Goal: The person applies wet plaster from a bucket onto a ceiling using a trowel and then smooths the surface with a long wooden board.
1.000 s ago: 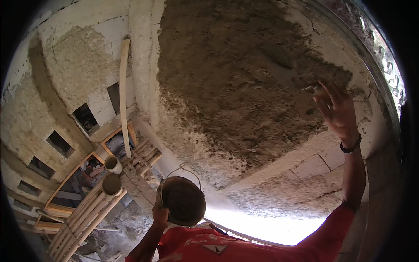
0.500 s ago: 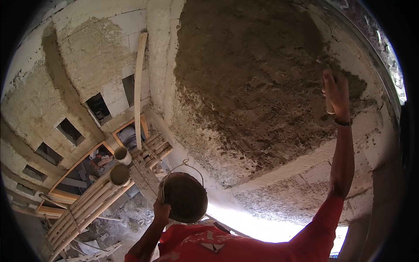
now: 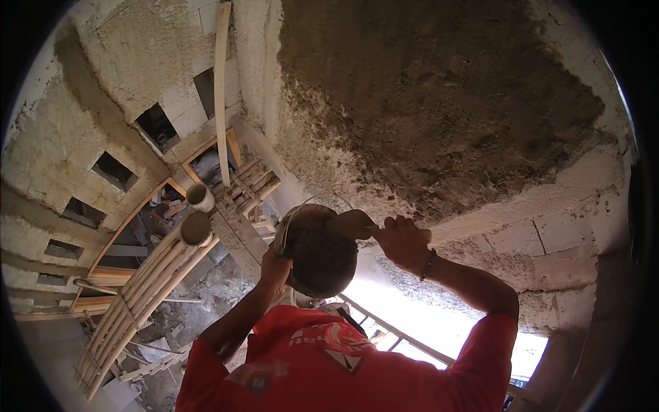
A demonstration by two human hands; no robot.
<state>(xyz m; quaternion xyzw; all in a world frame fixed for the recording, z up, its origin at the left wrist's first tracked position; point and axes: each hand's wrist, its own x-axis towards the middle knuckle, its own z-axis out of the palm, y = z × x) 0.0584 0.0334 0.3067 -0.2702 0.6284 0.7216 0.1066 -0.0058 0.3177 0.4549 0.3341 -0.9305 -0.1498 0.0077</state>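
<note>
My left hand grips the side of a round bucket with a thin wire handle, holding it in front of my chest. Dark wet mortar shows inside. In my closed right hand is a trowel, its handle end sticking out past the fist. The trowel's blade lies over the bucket's mouth, against the mortar; whether it dips in, I cannot tell. Ahead, a wide patch of dark, wet plaster covers the wall, rough along its lower edge.
At the left, a scaffold of lashed poles carries two more buckets, one pale and one filled with grey mix. A long wooden batten leans upright. The left wall has several square openings. Rubble lies below.
My right hand has come down from the plastered wall to the bucket, bringing the trowel over its mouth. The bucket, still in my left hand, sits slightly higher and farther right in view.
</note>
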